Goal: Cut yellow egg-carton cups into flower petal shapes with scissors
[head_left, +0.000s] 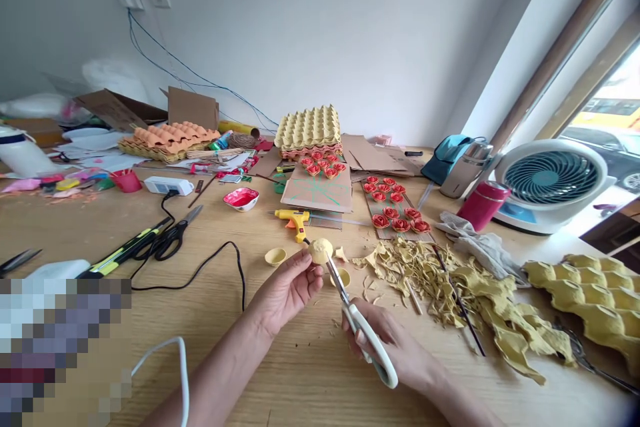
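Observation:
Pinched in the fingers of my left hand is a pale yellow egg carton cup, its rounded bottom facing me. My right hand grips white-handled scissors, whose blades reach up to the cup's lower right edge. A loose yellow cup lies left of the held one, and another cup sits partly hidden behind the blades. Just beyond my left hand rests a yellow glue gun. Torn yellow carton scraps are heaped to the right of my hands.
Red paper-pulp roses stand on cardboard beyond the scraps. Yellow egg trays lie at right, with more stacked trays at the back. Black scissors and a black cord are at left. A fan stands by the window.

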`<state>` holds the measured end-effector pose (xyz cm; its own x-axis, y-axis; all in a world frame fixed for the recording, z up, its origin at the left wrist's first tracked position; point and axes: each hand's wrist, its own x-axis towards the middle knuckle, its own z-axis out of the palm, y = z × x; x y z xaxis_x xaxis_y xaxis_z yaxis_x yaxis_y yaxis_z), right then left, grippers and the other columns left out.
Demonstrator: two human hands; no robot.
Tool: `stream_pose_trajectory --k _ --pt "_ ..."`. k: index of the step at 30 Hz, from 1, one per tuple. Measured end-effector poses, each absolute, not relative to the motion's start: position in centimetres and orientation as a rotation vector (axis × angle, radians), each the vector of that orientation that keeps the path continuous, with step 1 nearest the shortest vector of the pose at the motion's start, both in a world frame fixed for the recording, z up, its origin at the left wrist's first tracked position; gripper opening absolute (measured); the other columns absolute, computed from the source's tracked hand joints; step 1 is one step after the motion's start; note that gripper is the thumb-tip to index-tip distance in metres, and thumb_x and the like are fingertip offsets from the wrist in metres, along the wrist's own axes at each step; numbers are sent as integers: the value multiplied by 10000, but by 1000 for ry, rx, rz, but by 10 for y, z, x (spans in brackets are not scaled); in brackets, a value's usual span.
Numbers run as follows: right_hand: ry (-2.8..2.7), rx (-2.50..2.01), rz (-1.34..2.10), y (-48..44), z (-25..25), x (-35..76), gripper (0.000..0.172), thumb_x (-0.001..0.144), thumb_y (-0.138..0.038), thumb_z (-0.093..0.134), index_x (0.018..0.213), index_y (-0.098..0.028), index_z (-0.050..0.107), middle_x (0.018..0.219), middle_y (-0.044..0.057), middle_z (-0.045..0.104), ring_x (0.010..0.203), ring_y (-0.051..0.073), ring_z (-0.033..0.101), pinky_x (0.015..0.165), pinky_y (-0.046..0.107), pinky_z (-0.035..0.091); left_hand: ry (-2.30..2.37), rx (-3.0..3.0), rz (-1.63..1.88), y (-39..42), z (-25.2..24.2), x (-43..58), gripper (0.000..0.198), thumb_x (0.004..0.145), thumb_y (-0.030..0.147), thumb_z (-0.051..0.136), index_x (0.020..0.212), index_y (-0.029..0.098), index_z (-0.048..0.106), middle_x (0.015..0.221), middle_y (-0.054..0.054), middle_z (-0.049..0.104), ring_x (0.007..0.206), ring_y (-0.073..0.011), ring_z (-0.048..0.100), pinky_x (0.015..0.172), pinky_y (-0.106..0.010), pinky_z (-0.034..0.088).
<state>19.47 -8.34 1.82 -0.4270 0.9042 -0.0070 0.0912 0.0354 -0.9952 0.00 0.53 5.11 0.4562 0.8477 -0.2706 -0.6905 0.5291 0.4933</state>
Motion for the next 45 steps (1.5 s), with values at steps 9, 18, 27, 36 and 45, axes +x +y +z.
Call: stream_pose_trajectory --k 9,18,27,36,45 --pt "-1686 -1092 1244 -83 16 190 338 894 -514 567 816 -187 528 756 -11 504 677 129 436 603 255 349 469 271 941 -7 49 11 149 906 54 570 795 81 665 699 -56 661 609 -98 652 558 -187 593" --pt "-1664 -1100 1191 -86 5 190 334 919 -510 547 818 -192 533 742 -7 500 656 125 424 575 243 355 414 260 925 -14 53 15 118 901 76 597 797 74 652 748 -44 640 612 -77 623 588 -184 599" --pt "-1657 -1090 1193 -87 0 192 305 939 -487 530 851 -195 546 753 -4 501 656 127 415 580 240 363 343 286 950 -17 47 15 77 809 116 738 800 85 667 719 -28 621 642 -92 621 606 -200 595" --pt "-1669 -1102 1180 -87 1 192 326 933 -506 528 831 -196 532 744 -1 503 658 130 424 577 242 364 355 276 957 -18 53 15 89 832 113 709 769 87 653 708 -26 613 627 -84 608 599 -195 594" --pt "-1663 -1062 1172 -87 4 190 380 916 -559 524 812 -194 538 729 5 502 644 130 424 555 244 356 347 296 962 -19 53 15 69 842 110 695 792 102 648 722 -15 614 626 -69 604 617 -186 596"
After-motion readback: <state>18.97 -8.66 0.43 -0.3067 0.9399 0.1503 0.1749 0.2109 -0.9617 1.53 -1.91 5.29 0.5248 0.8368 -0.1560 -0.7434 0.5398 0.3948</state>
